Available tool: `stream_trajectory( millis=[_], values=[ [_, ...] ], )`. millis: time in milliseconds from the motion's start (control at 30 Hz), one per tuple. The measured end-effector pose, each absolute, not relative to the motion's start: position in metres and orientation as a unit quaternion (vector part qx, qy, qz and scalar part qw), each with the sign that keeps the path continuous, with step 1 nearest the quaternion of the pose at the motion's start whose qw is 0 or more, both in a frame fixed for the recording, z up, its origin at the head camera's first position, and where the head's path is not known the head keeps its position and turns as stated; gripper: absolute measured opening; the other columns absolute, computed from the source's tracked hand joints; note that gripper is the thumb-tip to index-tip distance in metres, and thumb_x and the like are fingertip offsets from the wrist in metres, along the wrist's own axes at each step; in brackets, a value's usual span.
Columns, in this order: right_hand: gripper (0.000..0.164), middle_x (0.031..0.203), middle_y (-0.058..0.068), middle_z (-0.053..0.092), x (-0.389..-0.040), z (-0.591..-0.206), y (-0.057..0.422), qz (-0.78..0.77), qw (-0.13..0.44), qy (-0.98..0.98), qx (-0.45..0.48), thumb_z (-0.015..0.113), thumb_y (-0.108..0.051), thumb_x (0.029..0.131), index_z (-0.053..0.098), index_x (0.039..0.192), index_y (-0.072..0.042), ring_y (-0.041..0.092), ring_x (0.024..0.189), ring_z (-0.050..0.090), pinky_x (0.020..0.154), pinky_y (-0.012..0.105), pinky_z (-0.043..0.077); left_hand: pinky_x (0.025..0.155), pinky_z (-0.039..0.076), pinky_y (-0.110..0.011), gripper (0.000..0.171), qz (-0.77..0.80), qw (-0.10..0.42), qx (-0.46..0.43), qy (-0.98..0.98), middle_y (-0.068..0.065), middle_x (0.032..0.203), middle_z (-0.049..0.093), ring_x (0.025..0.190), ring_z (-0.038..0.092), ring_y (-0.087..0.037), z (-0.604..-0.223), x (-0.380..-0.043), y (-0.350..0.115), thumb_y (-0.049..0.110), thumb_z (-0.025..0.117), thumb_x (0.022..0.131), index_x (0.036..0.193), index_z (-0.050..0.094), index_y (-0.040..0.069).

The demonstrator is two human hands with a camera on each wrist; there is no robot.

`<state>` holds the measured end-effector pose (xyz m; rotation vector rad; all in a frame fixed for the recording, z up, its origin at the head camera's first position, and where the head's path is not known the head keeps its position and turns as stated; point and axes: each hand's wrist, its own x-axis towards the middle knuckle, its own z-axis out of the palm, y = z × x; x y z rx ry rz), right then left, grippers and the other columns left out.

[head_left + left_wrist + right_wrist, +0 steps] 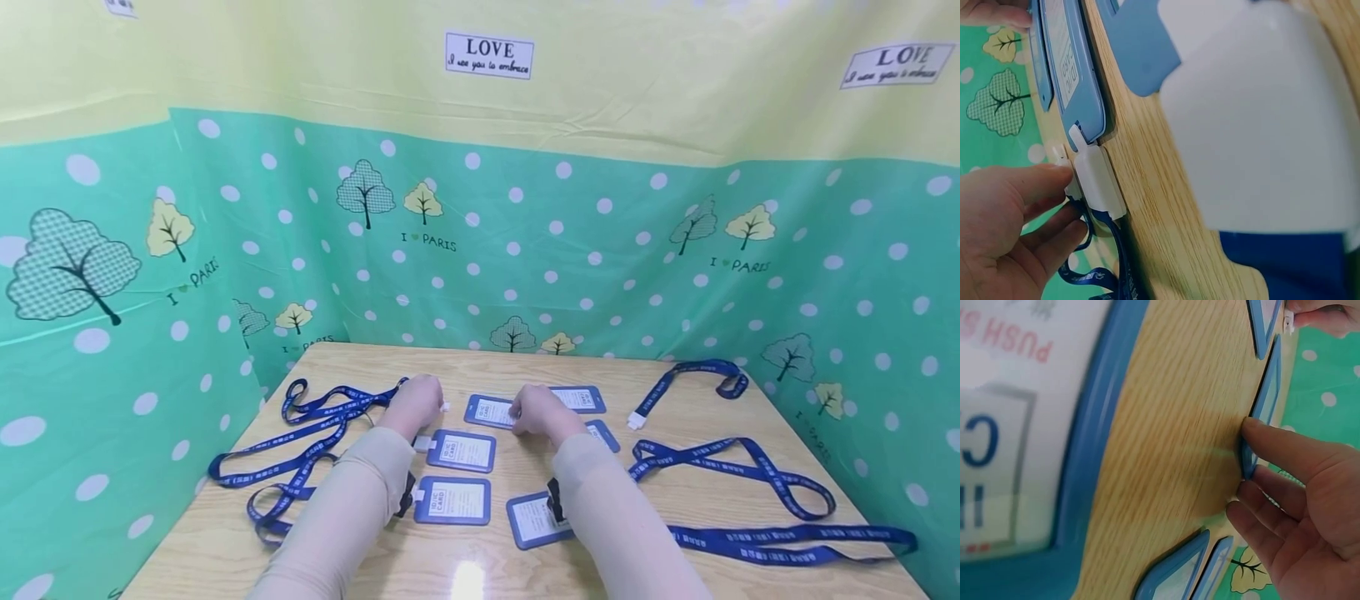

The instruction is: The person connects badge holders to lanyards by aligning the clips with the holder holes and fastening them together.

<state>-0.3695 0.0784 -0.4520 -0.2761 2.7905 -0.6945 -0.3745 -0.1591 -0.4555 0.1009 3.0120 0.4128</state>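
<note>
My left hand is at the back left of the table and pinches the white plastic clip of a dark blue lanyard between thumb and fingers. To its right, my right hand grips the end of a blue ID card holder, thumb on top and fingers at the edge. The clip and this holder are apart. Nearer to me lie two more blue card holders, the upper one and the lower one, each with a white clip at its left end.
Blue lanyards lie tangled on the left. On the right are a folded lanyard with a white clip, a looped lanyard and a long lanyard. Other card holders lie around my right arm. A patterned curtain surrounds the table.
</note>
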Motion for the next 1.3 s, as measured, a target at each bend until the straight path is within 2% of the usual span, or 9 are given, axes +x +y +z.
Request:
stream_trajectory(
  millis=[433, 800, 1100, 1300],
  values=[
    [0.027, 0.109, 0.007, 0.072, -0.3675, -0.448, 0.0763, -0.239, 0.137, 0.955, -0.107, 0.084, -0.007, 0.081, 0.079, 0.107, -0.012, 0.024, 0.1, 0.066, 0.098, 0.045, 0.053, 0.093, 0.055, -0.043, 0.008, 0.143, 0.049, 0.033, 0.988, -0.009, 0.1, 0.067, 0.097, 0.064, -0.027, -0.4566, -0.3772, -0.1599, 0.006, 0.069, 0.094, 0.099, 0.075, 0.005],
    [0.025, 0.109, 0.006, 0.072, -0.3703, -0.4534, 0.0759, -0.232, 0.136, 0.958, -0.099, 0.083, -0.007, 0.083, 0.079, 0.107, -0.013, 0.025, 0.1, 0.067, 0.096, 0.045, 0.055, 0.095, 0.054, -0.044, 0.009, 0.161, 0.063, 0.021, 0.985, -0.01, 0.105, 0.066, 0.1, 0.064, -0.029, -0.4559, -0.376, -0.1595, 0.006, 0.069, 0.094, 0.101, 0.074, 0.005],
    [0.029, 0.109, 0.007, 0.072, -0.3667, -0.4502, 0.0789, -0.23, 0.132, 0.956, -0.124, 0.083, -0.007, 0.082, 0.077, 0.11, -0.01, 0.021, 0.096, 0.065, 0.096, 0.043, 0.054, 0.091, 0.056, -0.042, 0.006, 0.162, 0.062, 0.019, 0.985, -0.007, 0.097, 0.066, 0.094, 0.065, -0.026, -0.4573, -0.3764, -0.1581, 0.003, 0.071, 0.093, 0.096, 0.074, 0.007],
    [0.03, 0.108, 0.006, 0.071, -0.3673, -0.4511, 0.0797, -0.233, 0.132, 0.955, -0.125, 0.084, -0.008, 0.082, 0.078, 0.11, -0.011, 0.022, 0.098, 0.065, 0.097, 0.043, 0.054, 0.09, 0.057, -0.042, 0.008, 0.172, 0.064, 0.01, 0.983, -0.007, 0.097, 0.066, 0.092, 0.065, -0.025, -0.4578, -0.3754, -0.1583, 0.003, 0.071, 0.093, 0.099, 0.073, 0.007]
  ],
)
